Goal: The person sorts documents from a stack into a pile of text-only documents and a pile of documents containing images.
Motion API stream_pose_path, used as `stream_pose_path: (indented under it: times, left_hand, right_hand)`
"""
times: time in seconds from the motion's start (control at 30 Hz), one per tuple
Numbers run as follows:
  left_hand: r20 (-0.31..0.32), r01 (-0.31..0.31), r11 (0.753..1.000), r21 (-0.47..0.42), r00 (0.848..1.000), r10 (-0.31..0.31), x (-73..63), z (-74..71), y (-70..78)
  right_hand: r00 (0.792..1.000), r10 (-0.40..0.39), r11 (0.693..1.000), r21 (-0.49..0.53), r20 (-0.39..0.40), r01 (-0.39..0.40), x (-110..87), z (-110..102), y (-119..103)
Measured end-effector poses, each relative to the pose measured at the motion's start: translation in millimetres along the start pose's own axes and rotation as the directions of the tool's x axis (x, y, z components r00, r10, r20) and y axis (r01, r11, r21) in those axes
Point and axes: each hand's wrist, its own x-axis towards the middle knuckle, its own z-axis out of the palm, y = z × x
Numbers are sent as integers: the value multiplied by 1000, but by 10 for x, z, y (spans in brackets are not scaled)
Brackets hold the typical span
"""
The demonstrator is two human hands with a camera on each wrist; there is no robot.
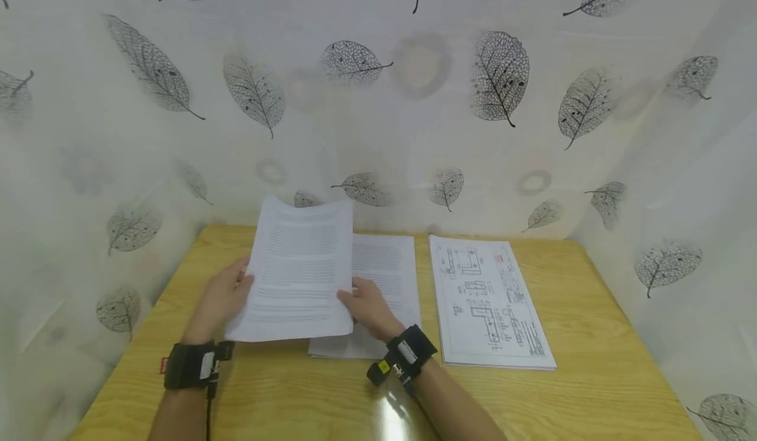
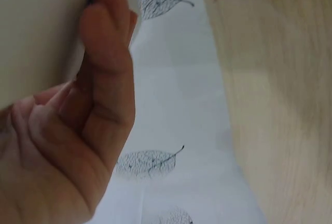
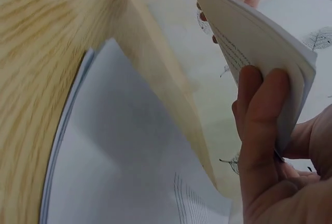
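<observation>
A stack of printed sheets is held up off the table, tilted toward me. My left hand grips its left edge, thumb on the front and fingers behind. On the opposite edge my right hand pinches the sheets between thumb and fingers. The right wrist view shows the held sheets edge-on, several pages thick, with the fingers of my right hand against one face. Below and behind them, a second stack of text pages lies on the table, partly covered from the head view.
To the right lies a stack of sheets with technical drawings. The wooden table meets a pale leaf-patterned curtain at its back and sides. A small red tag shows by my left wrist.
</observation>
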Motion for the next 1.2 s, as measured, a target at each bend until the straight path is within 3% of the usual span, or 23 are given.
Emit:
stream_pose_path:
  times: [0.13,0.3,0.53,0.73,0.87,0.97,1.2]
  left_hand:
    - [64,-61,998,-1,996,61,32,99,44]
    - [95,-151,987,-51,983,155,55,263,101]
    - [146,-216,971,-103,962,229,24,512,320]
    - [177,-215,967,-135,955,237,62,695,420]
    - [200,-211,967,-143,951,237,105,776,455]
    - [206,-220,965,-141,947,246,142,833,484]
    - [231,-218,967,-133,942,244,170,975,554]
  right_hand:
    - [999,-12,997,-72,-52,9,-36,-155,61]
    - [995,-37,988,-151,-89,23,-106,-374,100]
    - [982,-155,923,-371,-112,103,-244,-678,155]
    - [998,-44,940,-340,-35,30,-359,-883,183]
    - [998,20,922,-386,-60,-42,-423,-972,219]
    - [997,19,903,-426,-80,-51,-450,-1011,231]
    - [999,43,903,-427,-15,-45,-456,-1064,311]
